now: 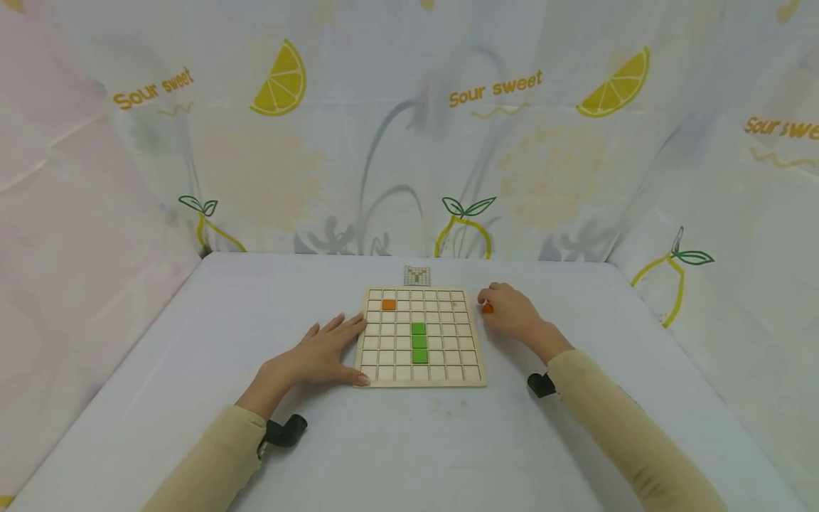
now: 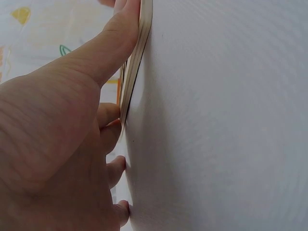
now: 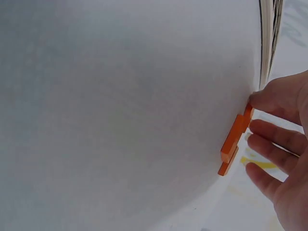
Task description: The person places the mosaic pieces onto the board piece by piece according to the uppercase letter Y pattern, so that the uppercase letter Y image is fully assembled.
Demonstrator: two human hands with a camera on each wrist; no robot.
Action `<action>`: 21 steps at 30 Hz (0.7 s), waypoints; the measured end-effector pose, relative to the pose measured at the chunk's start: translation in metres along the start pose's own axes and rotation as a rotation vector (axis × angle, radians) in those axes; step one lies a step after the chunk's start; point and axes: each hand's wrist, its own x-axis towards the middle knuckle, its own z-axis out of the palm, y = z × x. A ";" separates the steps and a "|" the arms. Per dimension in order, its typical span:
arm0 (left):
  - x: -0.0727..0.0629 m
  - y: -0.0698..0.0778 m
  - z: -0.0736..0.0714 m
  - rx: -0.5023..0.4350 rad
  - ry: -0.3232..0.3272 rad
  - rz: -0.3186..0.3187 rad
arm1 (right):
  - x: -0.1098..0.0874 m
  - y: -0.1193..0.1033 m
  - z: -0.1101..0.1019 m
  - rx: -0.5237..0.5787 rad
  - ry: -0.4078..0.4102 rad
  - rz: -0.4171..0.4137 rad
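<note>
A square wooden grid board (image 1: 402,380) lies on the table, with one orange tile (image 1: 389,305) at its upper left and a column of green tiles (image 1: 419,342) near its middle. My left hand (image 1: 323,355) is spread at the board's left side, thumb on the near corner and fingertips along the edge; the left wrist view shows the thumb (image 2: 108,45) against the board's side. Right of the board, my right hand (image 1: 508,311) reaches down to a few loose orange tiles (image 3: 232,138). Its thumb and a finger pinch one orange tile (image 3: 248,115); the other fingers hang beside.
Behind the board lies a small card (image 1: 417,276) printed with a coloured grid pattern. A white cloth covers the table (image 1: 409,448). Lemon-printed curtains (image 1: 358,142) enclose the back and both sides. Black wrist cameras (image 1: 286,431) are strapped at the sleeves.
</note>
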 end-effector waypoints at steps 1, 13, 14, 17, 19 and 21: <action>0.000 0.000 0.000 0.000 0.000 0.000 | -0.001 0.000 0.000 -0.003 0.002 -0.004; -0.001 0.001 -0.001 -0.006 0.000 0.003 | -0.002 0.004 -0.003 -0.035 -0.007 -0.028; -0.001 0.001 -0.001 -0.006 0.000 0.002 | -0.002 0.004 -0.003 -0.037 -0.009 -0.029; -0.001 0.001 -0.001 -0.001 -0.003 -0.004 | -0.002 0.004 -0.002 -0.047 -0.009 -0.036; -0.001 0.001 -0.001 0.001 -0.003 -0.007 | -0.002 0.005 -0.002 -0.056 -0.005 -0.039; -0.001 0.001 -0.001 0.001 -0.005 -0.010 | -0.002 0.005 -0.001 -0.064 -0.002 -0.039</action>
